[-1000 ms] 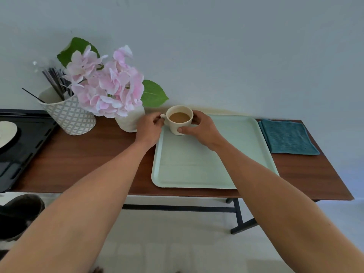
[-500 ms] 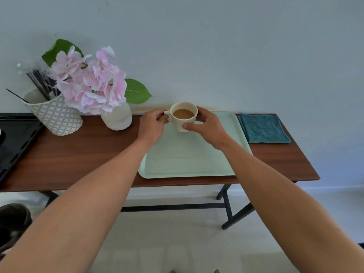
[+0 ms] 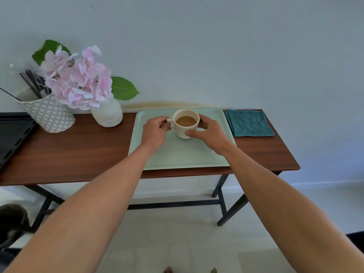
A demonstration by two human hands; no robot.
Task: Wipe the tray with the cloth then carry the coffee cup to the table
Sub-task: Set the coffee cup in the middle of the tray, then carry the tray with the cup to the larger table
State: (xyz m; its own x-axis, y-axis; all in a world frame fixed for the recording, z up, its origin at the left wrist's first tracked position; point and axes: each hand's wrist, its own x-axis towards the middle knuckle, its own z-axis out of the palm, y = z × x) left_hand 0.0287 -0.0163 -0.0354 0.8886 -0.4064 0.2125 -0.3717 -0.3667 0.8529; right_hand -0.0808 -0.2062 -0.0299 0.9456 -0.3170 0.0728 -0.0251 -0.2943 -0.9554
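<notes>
Coffee cup (image 3: 186, 124): cream-coloured, round, with a small loop handle on its left side, filled close to the rim with light brown, milky coffee. It sits upright over the far middle part of the tray (image 3: 178, 156); whether its base touches the tray or is lifted just clear cannot be told from this view.

Left hand (image 3: 155, 133): fingers curled and pinched on the cup's handle, thumb and forefinger closed around the loop.

Right hand (image 3: 209, 133): wrapped around the cup's right wall, thumb pressed on the near side of the body, fingers curved behind the far side. Both hands are grasping the cup.

Tray: pale mint green, rectangular with rounded corners and a low raised rim, surface plain and unmarked where visible. It lies flat on the wooden console table (image 3: 82, 152), its near edge close to the table's front edge.

Cloth (image 3: 248, 123): teal, textured weave, folded into a neat square, lying flat on the table just beside the tray's right edge, untouched by either hand.

Other items on the table, left of the tray: a white vase (image 3: 107, 114) with pink hydrangea blooms (image 3: 76, 82) and green leaves, and a lattice-patterned pot (image 3: 48, 114) holding dark sticks. A black tray (image 3: 11, 134) lies at the far left.
</notes>
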